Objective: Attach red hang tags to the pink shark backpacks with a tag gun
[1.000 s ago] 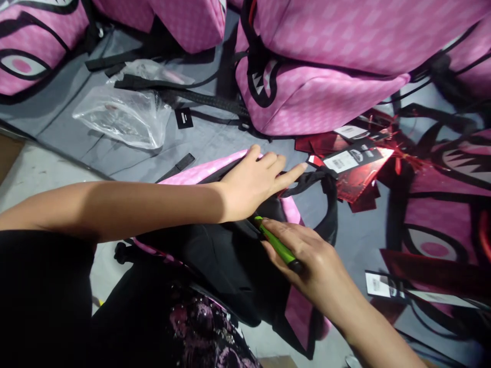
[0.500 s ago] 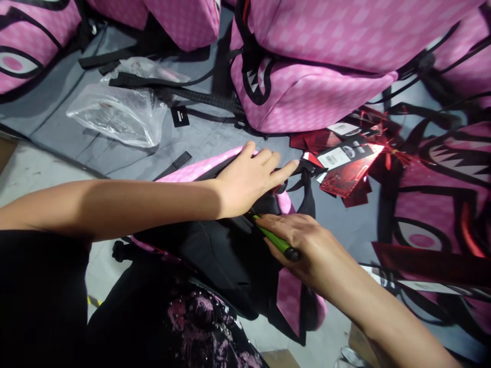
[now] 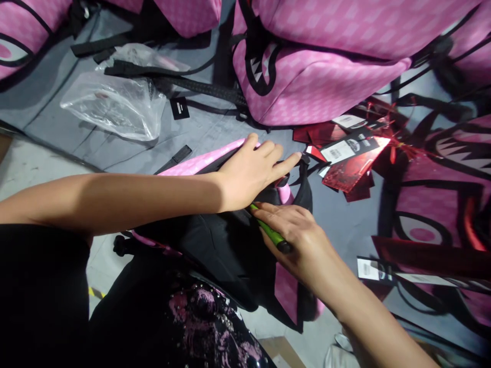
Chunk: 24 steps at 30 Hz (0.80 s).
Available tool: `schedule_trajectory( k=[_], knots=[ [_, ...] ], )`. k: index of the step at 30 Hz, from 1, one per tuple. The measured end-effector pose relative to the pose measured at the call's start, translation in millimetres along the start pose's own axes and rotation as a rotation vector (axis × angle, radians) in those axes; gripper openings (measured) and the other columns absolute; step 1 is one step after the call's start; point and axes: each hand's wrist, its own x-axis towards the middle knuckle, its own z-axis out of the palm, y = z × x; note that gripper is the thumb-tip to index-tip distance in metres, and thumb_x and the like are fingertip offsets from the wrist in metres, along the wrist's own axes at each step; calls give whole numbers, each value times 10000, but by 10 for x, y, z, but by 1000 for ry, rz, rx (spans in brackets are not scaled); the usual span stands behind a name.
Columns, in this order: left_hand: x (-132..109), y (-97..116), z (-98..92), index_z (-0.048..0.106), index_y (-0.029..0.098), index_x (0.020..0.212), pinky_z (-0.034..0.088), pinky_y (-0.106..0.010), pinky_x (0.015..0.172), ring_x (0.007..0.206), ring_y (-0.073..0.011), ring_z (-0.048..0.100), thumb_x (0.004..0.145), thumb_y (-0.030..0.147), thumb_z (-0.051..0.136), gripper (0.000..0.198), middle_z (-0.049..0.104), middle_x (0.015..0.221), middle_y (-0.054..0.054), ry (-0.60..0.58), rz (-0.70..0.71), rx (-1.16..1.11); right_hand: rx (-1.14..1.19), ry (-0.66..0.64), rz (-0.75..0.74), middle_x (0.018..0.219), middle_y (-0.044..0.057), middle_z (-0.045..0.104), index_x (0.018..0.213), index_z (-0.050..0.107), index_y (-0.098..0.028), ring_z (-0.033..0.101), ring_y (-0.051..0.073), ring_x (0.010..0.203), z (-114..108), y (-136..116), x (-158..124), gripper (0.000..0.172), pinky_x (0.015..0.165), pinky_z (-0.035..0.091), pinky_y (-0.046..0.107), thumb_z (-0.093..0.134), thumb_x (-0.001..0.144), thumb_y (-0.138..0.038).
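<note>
A black-lined backpack with pink checkered panels lies opened out in front of me, partly over my lap. My left hand grips it near its upper edge, the index finger stretched to the right and the other fingers bent over the fabric. The left thumb is hidden. Just below, my right hand is closed around a slim green-handled tool with a dark end cap. The tool points up and left into the black fabric beneath my left hand, so its tip cannot be made out.
A clear plastic bag and a small black tag lie on the grey table cover. Behind stands a large pink backpack. Red and black hang tags are heaped at right, beside another pink backpack.
My right hand and the green-handled tool have shifted slightly up and left, closer beneath my left hand. Both hands keep their hold. The camera view has moved a little.
</note>
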Motion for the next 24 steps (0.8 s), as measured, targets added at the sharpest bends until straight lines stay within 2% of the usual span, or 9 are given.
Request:
schedule_trajectory(
  k=[4, 8, 17, 24],
  knots=[
    [1, -2, 2, 119, 227, 1587, 260, -536, 1144, 1370, -361, 353, 873, 348, 538, 837, 419, 1490, -113, -8, -2, 23, -27, 52, 50, 1111, 57, 741, 1169, 630, -218, 714, 209, 948, 66, -38, -25, 280, 941, 436, 442, 519, 919, -161],
    [-2, -1, 0, 116, 247, 1586, 258, -538, 1144, 1373, -369, 350, 861, 379, 572, 866, 411, 1496, -107, -12, -6, 24, -20, 158, 153, 1059, 60, 751, 1104, 649, -208, 712, 209, 924, 150, -71, -61, 200, 967, 424, 444, 558, 928, -239],
    [-5, -9, -19, 118, 217, 1585, 262, -522, 1147, 1365, -355, 361, 864, 386, 579, 872, 400, 1499, -128, -23, -5, 46, -13, 289, 342, 987, 60, 748, 1016, 688, -216, 686, 225, 905, 275, -234, -60, 165, 883, 432, 425, 575, 917, -284],
    [-8, 2, 7, 117, 207, 1585, 264, -508, 1147, 1372, -342, 363, 848, 388, 615, 907, 386, 1523, -136, -15, 4, 84, 8, 357, 407, 986, 63, 752, 999, 705, -204, 700, 230, 907, 368, -283, -46, 185, 858, 467, 406, 577, 909, -303]
  ],
)
